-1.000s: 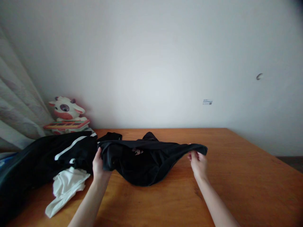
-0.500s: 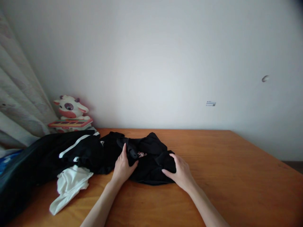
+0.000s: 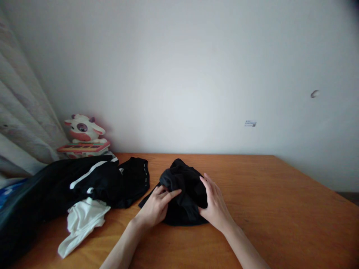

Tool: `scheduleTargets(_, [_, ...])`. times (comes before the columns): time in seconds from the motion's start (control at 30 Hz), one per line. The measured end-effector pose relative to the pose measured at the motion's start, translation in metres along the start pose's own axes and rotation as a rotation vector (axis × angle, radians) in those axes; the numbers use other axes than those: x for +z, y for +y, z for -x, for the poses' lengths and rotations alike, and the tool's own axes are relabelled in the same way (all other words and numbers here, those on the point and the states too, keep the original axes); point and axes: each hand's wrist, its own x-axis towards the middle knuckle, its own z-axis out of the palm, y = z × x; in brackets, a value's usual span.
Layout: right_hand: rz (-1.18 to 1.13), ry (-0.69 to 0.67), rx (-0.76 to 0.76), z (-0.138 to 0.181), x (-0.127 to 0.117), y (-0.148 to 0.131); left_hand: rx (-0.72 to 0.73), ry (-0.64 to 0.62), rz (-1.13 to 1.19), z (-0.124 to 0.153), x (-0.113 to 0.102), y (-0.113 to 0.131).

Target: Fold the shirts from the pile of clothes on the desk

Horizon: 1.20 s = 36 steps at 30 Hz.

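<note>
A black garment (image 3: 182, 186) lies bunched in a small heap on the wooden table (image 3: 280, 209), near its middle. My left hand (image 3: 155, 209) lies on its left side with fingers stretched out over the cloth. My right hand (image 3: 214, 207) presses flat against its right side, fingers together and extended. Both hands cup the heap from either side.
A pile of black clothes with white stripes (image 3: 70, 183) covers the table's left part, with a white cloth (image 3: 81, 224) at its front. A cow-shaped toy (image 3: 82, 136) stands in the back left corner by a curtain (image 3: 19, 123). A white wall rises behind.
The garment was held stretched wide between both hands; it has since been gathered into a compact heap, pulled away from the left pile, and both hands have closed in around it.
</note>
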Motion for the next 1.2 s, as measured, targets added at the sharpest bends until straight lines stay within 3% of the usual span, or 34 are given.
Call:
scheduleTargets(0.1, [0.03, -0.142, -0.025, 0.0, -0.002, -0.002, 0.221, -0.054, -0.026, -0.003, 0.004, 0.018])
scheduleTargets(0.2, [0.087, -0.244, 0.027, -0.003, -0.005, 0.0, 0.253, 0.03, 0.026, -0.005, 0.009, 0.029])
scheduleTargets(0.27, [0.091, -0.271, 0.081, -0.006, -0.007, 0.001, 0.127, 0.129, 0.068, -0.006, 0.013, 0.029])
scheduleTargets(0.43, [-0.036, -0.247, 0.281, -0.008, -0.01, 0.002, -0.376, 0.333, 0.251, -0.01, 0.018, 0.016])
scheduleTargets(0.53, [-0.094, -0.169, 0.281, -0.005, -0.007, 0.003, -0.631, 0.407, 0.486, -0.011, 0.018, 0.007])
scheduleTargets(0.6, [-0.077, -0.067, 0.221, -0.004, -0.005, 0.003, -0.709, 0.437, 0.621, -0.012, 0.016, 0.005])
scheduleTargets(0.67, [-0.035, 0.028, 0.107, -0.003, -0.005, 0.003, -0.695, 0.423, 0.705, -0.013, 0.011, 0.008])
scheduleTargets(0.73, [-0.009, 0.051, -0.013, -0.003, -0.008, 0.0, -0.616, 0.312, 0.704, -0.014, 0.005, 0.014])
scheduleTargets(0.87, [0.024, -0.053, -0.192, -0.006, -0.019, -0.01, -0.211, -0.123, 0.429, -0.014, -0.003, 0.033])
scheduleTargets(0.93, [0.022, -0.131, -0.279, -0.009, -0.023, -0.016, -0.057, -0.228, 0.306, -0.014, -0.003, 0.039])
scheduleTargets(1.07, [-0.069, -0.23, -0.365, -0.014, -0.026, -0.023, -0.063, -0.195, 0.305, -0.014, -0.001, 0.043])
scheduleTargets(1.2, [-0.252, -0.205, -0.282, -0.012, -0.025, -0.023, -0.304, -0.07, 0.544, -0.014, -0.002, 0.038])
